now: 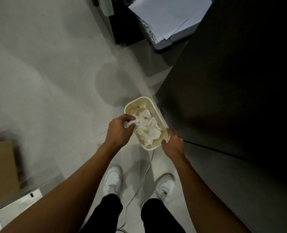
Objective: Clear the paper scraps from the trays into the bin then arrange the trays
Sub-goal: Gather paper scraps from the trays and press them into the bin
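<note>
A cream tray [153, 108] of paper scraps [149, 132] sits between both grips: the right grip [172, 143] clamps its near corner, the left grip [118, 132] pinches one scrap [130, 124] at its edge

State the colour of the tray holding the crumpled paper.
The tray is cream, an off-white; the head view shows it best.

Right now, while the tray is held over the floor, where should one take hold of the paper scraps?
Probably from above, through the open tray, pinching a raised crumple of the paper scraps. Its walls block the sides; the right hand grips the near end, and the left hand pinches one scrap at the left rim.
</note>
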{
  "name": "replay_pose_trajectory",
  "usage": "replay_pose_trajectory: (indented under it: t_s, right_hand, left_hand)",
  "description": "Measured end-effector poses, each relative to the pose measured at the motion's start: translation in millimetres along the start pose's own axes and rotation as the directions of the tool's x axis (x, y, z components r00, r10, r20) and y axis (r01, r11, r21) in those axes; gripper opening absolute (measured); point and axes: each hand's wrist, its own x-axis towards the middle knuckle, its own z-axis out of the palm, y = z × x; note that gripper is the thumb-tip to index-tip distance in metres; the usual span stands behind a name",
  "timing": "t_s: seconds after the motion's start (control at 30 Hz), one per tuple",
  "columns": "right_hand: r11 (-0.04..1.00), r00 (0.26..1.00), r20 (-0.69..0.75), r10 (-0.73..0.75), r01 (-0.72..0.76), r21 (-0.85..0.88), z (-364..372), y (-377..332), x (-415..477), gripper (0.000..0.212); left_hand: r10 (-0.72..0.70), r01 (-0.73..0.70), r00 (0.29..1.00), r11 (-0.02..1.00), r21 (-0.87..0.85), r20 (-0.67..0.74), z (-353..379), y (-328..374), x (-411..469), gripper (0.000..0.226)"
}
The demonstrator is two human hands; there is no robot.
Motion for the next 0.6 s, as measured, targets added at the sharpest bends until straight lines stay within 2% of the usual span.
replay_pose_trajectory:
  t_s: [0.13,0.33,0.4,0.5,0.6]
  right_hand:
    - [0.999,0.997,0.069,-0.02,0.023,-0.036,19.0,22.2,10.2,0.059]
    - [0.998,0.998,0.056,-0.043,0.045,-0.034,24.1,26.1,10.7,0.061]
    - [0.999,0.998,0.056,-0.042,0.043,-0.024,23.1,25.7,11.2,0.062]
    - [0.999,0.997,0.063,-0.032,0.032,-0.002,22.9,27.4,13.1,0.061]
    - [1.0,0.998,0.062,-0.026,0.025,0.01,19.2,24.7,10.4,0.059]
  left_hand:
    - [0.0,0.0,0.999,1.0,0.008,0.04,25.3,0.0,11.4,0.019]
    - [0.058,-0.076,0.985,0.991,0.108,0.162,68.7,-6.7,27.1,0.027]
    - [0.082,-0.131,0.969,0.97,0.202,0.234,82.4,-13.4,32.5,0.033]
    - [0.037,-0.207,0.922,0.889,0.409,0.386,92.7,-20.7,33.1,0.048]
    - [0.077,-0.271,0.924,0.821,0.501,0.374,84.8,-23.2,27.2,0.052]
